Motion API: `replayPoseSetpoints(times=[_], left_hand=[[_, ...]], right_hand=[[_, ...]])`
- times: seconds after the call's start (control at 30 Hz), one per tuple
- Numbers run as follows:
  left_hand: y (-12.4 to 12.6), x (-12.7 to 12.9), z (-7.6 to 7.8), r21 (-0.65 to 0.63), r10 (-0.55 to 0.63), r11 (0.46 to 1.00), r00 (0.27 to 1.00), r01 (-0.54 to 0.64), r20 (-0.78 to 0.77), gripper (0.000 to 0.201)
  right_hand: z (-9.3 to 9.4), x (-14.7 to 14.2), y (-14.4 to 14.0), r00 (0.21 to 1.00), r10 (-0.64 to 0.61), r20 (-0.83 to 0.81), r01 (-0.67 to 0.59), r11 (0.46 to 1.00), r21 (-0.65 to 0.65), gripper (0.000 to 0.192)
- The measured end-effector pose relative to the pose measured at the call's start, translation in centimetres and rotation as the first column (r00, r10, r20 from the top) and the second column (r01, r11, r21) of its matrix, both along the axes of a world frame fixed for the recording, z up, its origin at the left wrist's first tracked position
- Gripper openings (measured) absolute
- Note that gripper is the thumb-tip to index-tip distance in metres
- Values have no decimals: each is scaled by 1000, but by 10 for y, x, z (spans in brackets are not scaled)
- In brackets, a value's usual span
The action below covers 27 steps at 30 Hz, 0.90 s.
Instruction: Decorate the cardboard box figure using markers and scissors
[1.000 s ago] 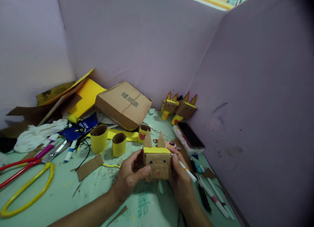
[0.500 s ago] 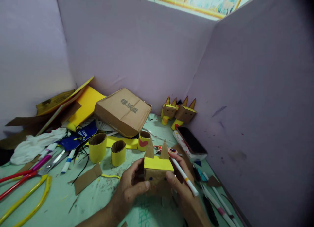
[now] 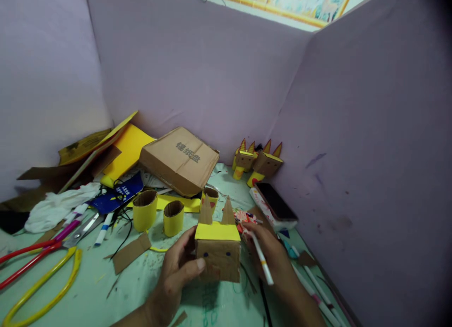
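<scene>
Desk [image 3: 106, 289] of pale green, walled by lilac panels, carries at its back a flattened brown carton [image 3: 180, 160], two finished cardboard animal heads [image 3: 257, 160] in the far right corner, a dark phone [image 3: 275, 202] along the right edge, and red and yellow scissors [image 3: 38, 270] toward the left edge. Near the front edge the left hand [image 3: 174, 280] is closed around the left side of a cardboard animal head [image 3: 217, 254] with a yellow top and two pointed ears, thumb across its face; the right hand [image 3: 273, 259], just beside that head and apart from it, pinches a white marker [image 3: 262, 261], while two yellow-wrapped cardboard tubes [image 3: 158, 214] stand just behind
</scene>
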<state>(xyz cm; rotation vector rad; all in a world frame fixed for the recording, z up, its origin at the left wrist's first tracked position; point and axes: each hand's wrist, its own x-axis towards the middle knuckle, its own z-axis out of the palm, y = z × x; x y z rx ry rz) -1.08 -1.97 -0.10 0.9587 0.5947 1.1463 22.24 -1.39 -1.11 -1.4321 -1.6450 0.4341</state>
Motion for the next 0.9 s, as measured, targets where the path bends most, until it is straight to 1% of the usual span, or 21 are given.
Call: replayPoseSetpoints(times=[0.03,0.1,0.17,0.23,0.3,0.37,0.4,0.43,0.47,0.5,0.53,0.57,0.6,0.63,0.67,0.7,0.73,0.77,0.8,0.83,0.9], left_hand=[[-1,-2,1,0,17,1000,1000,-17,1,61],[-3,-3,5,9,19,1000,1000,-19,8,59],[-4,-3,7,28,-15,1000,1000,15,19,59],[-4,-2,8,47,-53,998,998,52,22,59],[-3,-1,6,57,-70,996,997,69,14,58],[-2,-1,4,61,-75,995,997,75,8,58],[-2,-1,2,62,-76,995,997,75,8,59],[-1,-1,2,59,-79,995,997,78,9,60],[-1,-1,1,53,-86,995,996,86,10,62],[-2,-1,1,44,-96,994,995,96,9,64],[-2,-1,2,39,-108,993,994,108,2,66],[-3,-2,2,39,-122,992,992,122,-13,67],[-4,-2,3,50,-135,989,990,137,-37,67],[-5,-2,3,69,-142,987,988,146,-67,67],[-6,-3,2,91,-146,984,984,155,-99,67],[-7,-3,1,111,-147,981,981,162,-129,68],[-8,-4,-1,128,-144,978,977,164,-155,69],[-8,-4,-2,136,-136,978,975,161,-176,71],[-8,-5,-4,137,-132,978,972,160,-194,73],[-8,-5,-6,136,-131,977,968,162,-212,74],[-9,-5,-6,148,-125,975,958,168,-259,75]], right_hand=[[-1,0,1,997,64,39,-63,998,-18,33],[0,-4,0,974,161,157,-151,986,-72,41],[3,-10,-1,918,223,327,-183,972,-149,52],[7,-15,-2,844,269,463,-180,957,-229,56],[9,-16,-3,810,309,498,-185,941,-282,57],[9,-14,-4,825,325,463,-202,934,-295,59],[9,-12,-4,855,309,417,-209,940,-268,59],[9,-10,-4,898,271,346,-206,955,-213,56],[9,-9,-5,948,207,240,-177,974,-140,50],[11,-8,-6,988,124,88,-118,991,-69,44],[13,-9,-8,993,43,-108,-45,999,-20,37],[17,-11,-10,946,-21,-323,17,1000,-14,33],[22,-15,-12,850,-60,-524,39,998,-51,34],[27,-19,-15,725,-64,-686,0,996,-93,42],[32,-23,-17,613,-50,-789,-94,986,-135,51],[36,-28,-20,530,-42,-847,-183,970,-162,59],[40,-32,-22,471,-31,-881,-262,949,-173,63],[42,-37,-24,431,-23,-902,-325,929,-179,63],[43,-40,-25,415,-17,-910,-373,909,-187,62],[43,-43,-26,414,-12,-910,-410,890,-198,59],[41,-46,-28,469,-38,-882,-432,862,-267,52]])
